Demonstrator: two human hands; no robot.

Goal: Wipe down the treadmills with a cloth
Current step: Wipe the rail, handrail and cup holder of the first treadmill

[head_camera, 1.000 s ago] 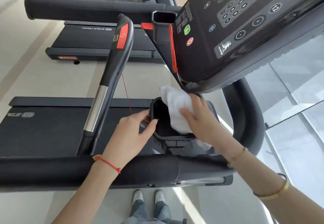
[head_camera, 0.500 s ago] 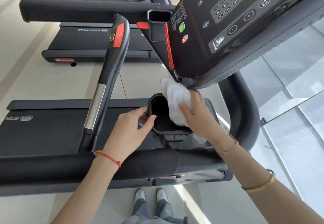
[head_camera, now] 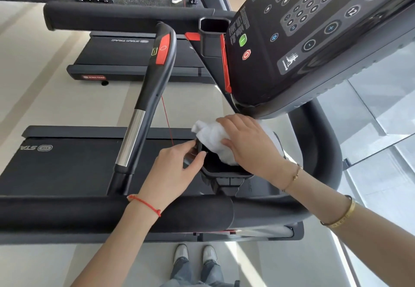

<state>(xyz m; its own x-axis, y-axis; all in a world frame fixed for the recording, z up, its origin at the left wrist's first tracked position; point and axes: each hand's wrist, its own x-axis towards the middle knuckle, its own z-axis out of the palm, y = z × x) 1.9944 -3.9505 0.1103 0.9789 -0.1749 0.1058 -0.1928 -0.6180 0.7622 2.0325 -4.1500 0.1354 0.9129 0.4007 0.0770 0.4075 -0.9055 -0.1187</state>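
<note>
Right grip: right hand (head_camera: pixel 249 145) lying palm-down over the cloth (head_camera: pixel 215 139), fingers curled onto it, pressing it into the cup holder (head_camera: pixel 221 171).
Left grip: left hand (head_camera: pixel 177 167) pinching the near-left rim of the cup holder, thumb tip inside the rim, fingers outside.
Cloth: white, bunched; lower part tucked inside the cup holder under the right palm, upper part puffing out past the far rim, just below the edge of the console (head_camera: pixel 314 46).
Cup holder: black, open-topped, set between the front crossbar (head_camera: pixel 112 215) and the console.
Console: dark panel tilted overhead, with number keys, a green button (head_camera: pixel 243 39) and a red stop button (head_camera: pixel 246 54).
Handrail: black side handle (head_camera: pixel 155 80) with a red patch and a silver section, standing left of the hands, apart from both.
Safety cord: thin red line (head_camera: pixel 167 120) running down from near the handle toward the cup holder.
Belt: black treadmill deck (head_camera: pixel 67 163) stretching to the left below the handle.
Neighbouring machine: second treadmill (head_camera: pixel 134 60) further off on the pale floor.
Wrists: red string bracelet (head_camera: pixel 146 204) on the left; thin chain and gold bangle (head_camera: pixel 341 216) on the right arm.
Below: own shoes (head_camera: pixel 195 253) on the floor.
</note>
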